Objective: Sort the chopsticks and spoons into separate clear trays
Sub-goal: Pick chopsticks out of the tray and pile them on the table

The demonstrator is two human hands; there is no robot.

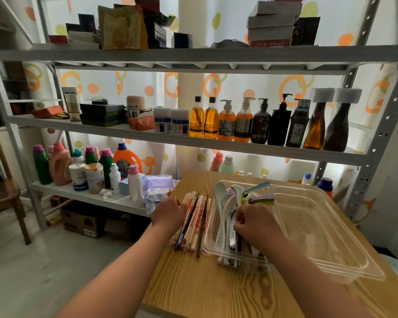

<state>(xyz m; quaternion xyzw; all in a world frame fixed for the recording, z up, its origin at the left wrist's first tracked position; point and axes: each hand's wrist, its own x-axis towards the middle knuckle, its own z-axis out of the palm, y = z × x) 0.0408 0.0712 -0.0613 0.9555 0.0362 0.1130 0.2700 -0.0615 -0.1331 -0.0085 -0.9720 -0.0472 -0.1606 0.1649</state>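
A bundle of chopsticks (194,222), some in red-printed paper sleeves and some dark, lies on the wooden table (207,288) left of the trays. My left hand (169,213) rests on its left edge with curled fingers. A narrow clear tray (210,245) holds several white and pastel spoons (226,203) plus a dark chopstick. My right hand (255,222) reaches into this tray and its fingertips pinch the spoon handles. A larger clear tray (326,237) lies to the right and looks bare inside.
A grey metal shelf rack (193,143) stands right behind the table, loaded with bottles (260,121), detergent jugs (60,164) and boxes. A wooden chair (2,193) is at the left. Cardboard boxes (83,221) sit on the floor under the rack.
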